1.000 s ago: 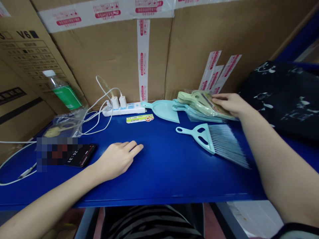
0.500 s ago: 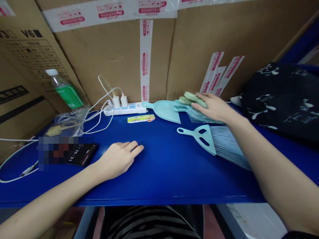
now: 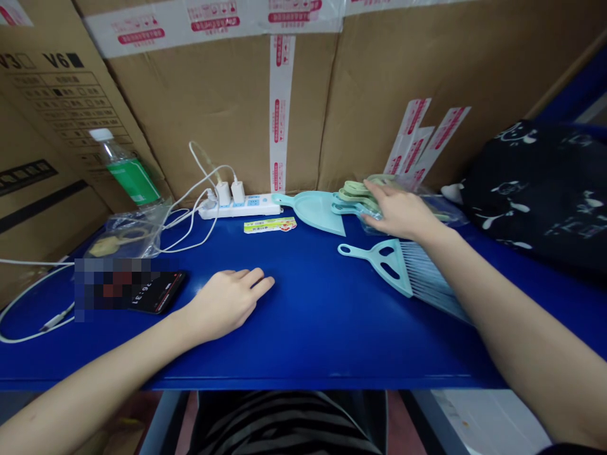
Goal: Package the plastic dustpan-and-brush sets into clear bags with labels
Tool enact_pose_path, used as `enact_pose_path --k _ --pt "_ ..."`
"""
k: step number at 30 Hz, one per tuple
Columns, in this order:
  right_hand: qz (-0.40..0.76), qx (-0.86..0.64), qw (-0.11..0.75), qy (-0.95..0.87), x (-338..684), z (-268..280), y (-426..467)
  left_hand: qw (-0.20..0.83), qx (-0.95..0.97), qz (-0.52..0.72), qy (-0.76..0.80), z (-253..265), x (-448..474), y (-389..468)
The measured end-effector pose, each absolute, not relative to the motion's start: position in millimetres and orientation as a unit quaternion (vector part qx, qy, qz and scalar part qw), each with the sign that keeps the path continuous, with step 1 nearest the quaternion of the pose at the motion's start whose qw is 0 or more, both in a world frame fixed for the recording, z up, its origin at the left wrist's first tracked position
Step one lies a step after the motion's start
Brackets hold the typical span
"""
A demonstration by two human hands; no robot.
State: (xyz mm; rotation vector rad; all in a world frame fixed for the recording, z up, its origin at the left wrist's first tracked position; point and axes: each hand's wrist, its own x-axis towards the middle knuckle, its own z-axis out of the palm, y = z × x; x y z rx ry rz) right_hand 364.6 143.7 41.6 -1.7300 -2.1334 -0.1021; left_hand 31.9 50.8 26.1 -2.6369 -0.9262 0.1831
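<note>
My left hand [image 3: 226, 304] rests on the blue table with its fingers loosely stretched, holding nothing, to the right of a phone [image 3: 159, 292]. At the back right my right hand [image 3: 403, 212] lies over a pile of plastic-wrapped pieces, thumb apart from the fingers. Green handles [image 3: 356, 188] poke out of the pile on top, with light-blue handles [image 3: 348, 207] beneath; my hand hides much of the rest. To the pile's left is a light-blue dustpan [image 3: 320, 213]. A light-blue hand brush [image 3: 394, 265] lies nearer me, its bristles partly behind my right forearm.
A white power strip [image 3: 258, 205] with plugged-in chargers and cables stands along the cardboard boxes [image 3: 213, 95]. A yellow-green label [image 3: 270, 225], a bottle [image 3: 133, 179] and a clear bag [image 3: 137, 237] are at the left and middle. A black patterned bag [image 3: 535, 196] sits far right.
The green-handled pieces have come down onto the pile, and clear wrapping now shows to the right of my right hand. My right fingers have loosened. My left hand stays put.
</note>
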Motion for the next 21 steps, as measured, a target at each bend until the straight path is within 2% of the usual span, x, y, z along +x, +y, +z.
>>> enact_pose_path --k 8,15,21 --pt "-0.175 -0.582 0.123 -0.784 360.9 35.3 145.9 0.174 -0.931 0.053 -0.317 24.9 31.3 52.4" --pt "-0.163 -0.583 0.106 -0.789 357.1 36.6 140.6 0.214 -0.930 0.054 -0.295 20.4 39.7 62.1" --pt "-0.141 -0.585 0.102 -0.792 358.0 41.6 134.3 0.236 -0.933 0.077 -0.259 35.9 79.9 71.3"
